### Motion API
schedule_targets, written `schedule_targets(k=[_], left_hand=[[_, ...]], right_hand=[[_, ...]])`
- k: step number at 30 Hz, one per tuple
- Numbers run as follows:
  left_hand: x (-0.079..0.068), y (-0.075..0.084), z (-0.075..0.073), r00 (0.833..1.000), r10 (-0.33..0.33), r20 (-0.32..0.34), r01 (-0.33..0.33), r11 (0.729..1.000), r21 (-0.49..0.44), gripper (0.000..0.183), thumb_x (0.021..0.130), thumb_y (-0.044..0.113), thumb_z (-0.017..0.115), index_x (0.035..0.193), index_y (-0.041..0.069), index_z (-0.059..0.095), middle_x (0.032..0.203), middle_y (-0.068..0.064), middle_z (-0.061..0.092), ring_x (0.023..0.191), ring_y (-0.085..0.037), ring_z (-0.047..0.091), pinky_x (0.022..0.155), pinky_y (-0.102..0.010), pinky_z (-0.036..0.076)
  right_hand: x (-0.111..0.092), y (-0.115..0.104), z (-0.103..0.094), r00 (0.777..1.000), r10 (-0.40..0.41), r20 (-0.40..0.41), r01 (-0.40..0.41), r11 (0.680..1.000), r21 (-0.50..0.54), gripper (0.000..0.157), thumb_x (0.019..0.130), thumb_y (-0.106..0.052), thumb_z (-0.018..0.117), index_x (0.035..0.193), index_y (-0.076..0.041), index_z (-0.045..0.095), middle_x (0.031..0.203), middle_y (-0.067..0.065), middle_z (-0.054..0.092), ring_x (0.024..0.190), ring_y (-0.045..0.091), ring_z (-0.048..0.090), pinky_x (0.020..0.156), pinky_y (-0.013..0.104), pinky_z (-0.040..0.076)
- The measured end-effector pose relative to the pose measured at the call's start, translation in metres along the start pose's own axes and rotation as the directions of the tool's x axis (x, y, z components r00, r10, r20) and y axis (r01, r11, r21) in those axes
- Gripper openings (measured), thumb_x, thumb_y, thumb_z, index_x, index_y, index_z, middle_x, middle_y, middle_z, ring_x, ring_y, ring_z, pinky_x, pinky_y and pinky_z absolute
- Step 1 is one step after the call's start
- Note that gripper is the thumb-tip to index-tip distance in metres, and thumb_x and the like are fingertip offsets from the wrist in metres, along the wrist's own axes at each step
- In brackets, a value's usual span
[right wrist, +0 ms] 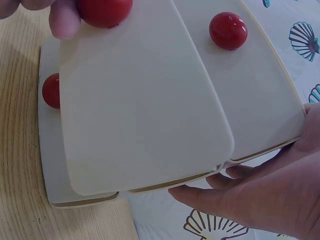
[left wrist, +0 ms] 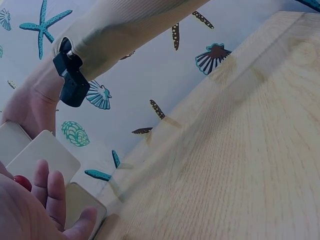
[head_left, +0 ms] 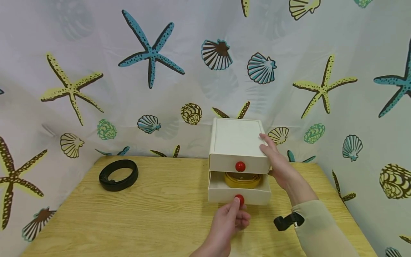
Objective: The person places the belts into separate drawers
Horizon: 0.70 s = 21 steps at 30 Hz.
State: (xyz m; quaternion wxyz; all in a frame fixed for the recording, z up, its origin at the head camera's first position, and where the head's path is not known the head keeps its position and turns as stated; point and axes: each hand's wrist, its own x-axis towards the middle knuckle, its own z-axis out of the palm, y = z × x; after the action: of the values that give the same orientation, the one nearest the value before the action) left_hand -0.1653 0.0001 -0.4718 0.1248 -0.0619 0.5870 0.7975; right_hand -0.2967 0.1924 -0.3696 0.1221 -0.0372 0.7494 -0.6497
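A white cabinet [head_left: 237,137] with red round knobs stands at the back right of the table. Below its top drawer [head_left: 224,163], a lower drawer [head_left: 221,195] is pulled out, and a coiled mustard-yellow belt [head_left: 242,182] shows inside. My left hand [head_left: 224,219] pinches the red knob [head_left: 239,199] of that drawer between thumb and fingers. Against the cabinet's right side rests my right hand [head_left: 279,160], two fingertips over the top edge. In the right wrist view its other fingers [right wrist: 200,197] lie straight along the side. Another knob [right wrist: 51,90] sits on the bottom drawer there.
A coiled black belt [head_left: 118,175] lies at the back left of the wooden table [head_left: 154,214]. Behind the table hangs a white curtain [head_left: 192,85] printed with starfish and shells. A black wrist device [head_left: 289,221] is strapped over my right sleeve.
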Motion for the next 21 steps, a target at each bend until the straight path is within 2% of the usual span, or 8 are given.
schedule_targets(k=[7, 21], left_hand=[[0.007, 0.0, 0.001, 0.999, 0.032, -0.008, -0.032, 0.999, -0.03, 0.045, 0.119, 0.04, 0.051, 0.115, 0.0, 0.072, 0.085, -0.003, 0.076, 0.077, -0.015, 0.069, 0.08, -0.032, 0.061], [0.022, 0.006, 0.005, 0.999, 0.037, -0.033, -0.038, 0.999, -0.027, 0.046, 0.118, 0.041, 0.053, 0.119, -0.002, 0.071, 0.087, -0.004, 0.076, 0.077, -0.015, 0.069, 0.081, -0.033, 0.061]], right_hand=[[0.0, 0.0, 0.0, 1.0, 0.0, -0.001, 0.0, 1.0, -0.002, 0.065, 0.118, -0.047, 0.038, 0.176, -0.045, 0.009, 0.184, 0.006, -0.012, 0.165, 0.044, 0.003, 0.122, 0.083, 0.016], [0.0, 0.0, 0.0, 1.0, -0.004, 0.001, 0.004, 1.0, 0.004, 0.065, 0.119, -0.046, 0.038, 0.177, -0.043, 0.008, 0.183, 0.007, -0.011, 0.165, 0.044, 0.002, 0.122, 0.083, 0.015]])
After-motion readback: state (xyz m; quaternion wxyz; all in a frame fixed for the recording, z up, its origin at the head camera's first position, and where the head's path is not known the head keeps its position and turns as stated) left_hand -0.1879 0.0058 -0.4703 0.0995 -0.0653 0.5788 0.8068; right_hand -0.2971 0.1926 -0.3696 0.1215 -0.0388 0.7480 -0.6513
